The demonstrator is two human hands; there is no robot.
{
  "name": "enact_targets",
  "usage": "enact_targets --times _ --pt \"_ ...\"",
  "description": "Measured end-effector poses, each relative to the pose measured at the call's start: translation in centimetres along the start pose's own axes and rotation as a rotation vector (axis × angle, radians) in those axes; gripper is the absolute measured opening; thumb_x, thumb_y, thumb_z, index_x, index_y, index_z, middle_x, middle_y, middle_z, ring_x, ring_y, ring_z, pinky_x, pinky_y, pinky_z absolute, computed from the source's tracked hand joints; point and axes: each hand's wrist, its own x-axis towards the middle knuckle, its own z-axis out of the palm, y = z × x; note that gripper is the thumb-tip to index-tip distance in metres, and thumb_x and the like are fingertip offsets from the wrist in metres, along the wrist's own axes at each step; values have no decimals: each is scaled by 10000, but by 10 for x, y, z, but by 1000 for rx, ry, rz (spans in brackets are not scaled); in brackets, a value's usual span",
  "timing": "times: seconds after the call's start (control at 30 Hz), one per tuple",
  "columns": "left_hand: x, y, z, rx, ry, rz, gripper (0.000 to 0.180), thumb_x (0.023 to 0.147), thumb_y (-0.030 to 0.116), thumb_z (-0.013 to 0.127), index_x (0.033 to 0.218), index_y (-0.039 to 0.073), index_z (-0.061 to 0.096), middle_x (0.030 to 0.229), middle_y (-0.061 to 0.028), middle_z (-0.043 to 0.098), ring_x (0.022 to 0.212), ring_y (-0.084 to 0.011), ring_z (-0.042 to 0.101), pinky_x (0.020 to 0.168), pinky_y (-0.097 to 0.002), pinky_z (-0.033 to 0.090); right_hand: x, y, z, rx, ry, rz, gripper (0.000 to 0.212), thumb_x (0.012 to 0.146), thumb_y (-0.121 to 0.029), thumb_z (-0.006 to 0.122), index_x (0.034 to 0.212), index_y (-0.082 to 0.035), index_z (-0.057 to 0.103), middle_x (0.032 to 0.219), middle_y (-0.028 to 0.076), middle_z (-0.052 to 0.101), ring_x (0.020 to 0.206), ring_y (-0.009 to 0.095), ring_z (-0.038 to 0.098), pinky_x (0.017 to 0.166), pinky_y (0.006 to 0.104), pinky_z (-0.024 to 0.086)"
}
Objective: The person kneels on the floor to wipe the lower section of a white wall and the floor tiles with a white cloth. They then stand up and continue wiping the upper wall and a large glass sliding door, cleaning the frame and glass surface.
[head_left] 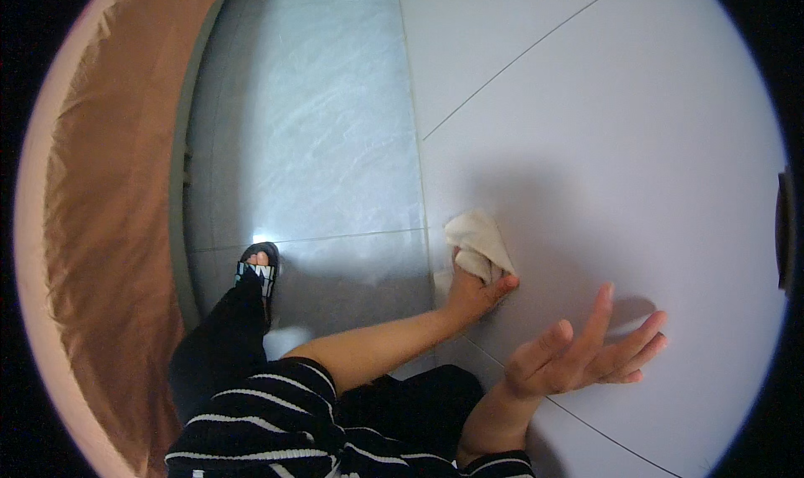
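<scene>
Cool, moderate light lies unevenly here: the glossy floor shines pale blue, with a small white glare beside the sandal, and dims lower down. A soft grey shadow spreads over the white panel above the cloth, a darker one beside the fingers of the right grip. Fisheye distortion curves the brown fabric at left, black vignetting fills the corners, and fine detail looks soft
</scene>
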Motion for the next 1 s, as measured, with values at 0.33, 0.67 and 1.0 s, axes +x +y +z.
enact_targets --times 0.33,0.67,1.0 --pt "146 -4 -8 318 365 211 495 942 386 565 1182 -45 530 1123 -193 593 1085 -295 560 943 -385 424 17 5 -2 62 -4 -40 541 1012 -468 322 1204 -63 624 1475 331 285 1418 473 163 1145 566 81" --pt "1 6 8 -50 -410 288 560 851 353 654 1303 68 483 1227 -169 544 1229 -347 462 1076 -467 313 8 16 1 103 117 -90 483 1024 -399 308 1203 -64 607 1477 259 332 1413 415 235 1131 591 170" --pt "-39 -233 -49 -289 371 -1011 820 931 624 404 1461 4 314 1505 -141 353 1359 -324 349 1112 -403 276 17 6 -5 114 67 -118 492 1019 -428 312 1206 -66 587 1482 288 285 1403 451 230 1141 603 131"
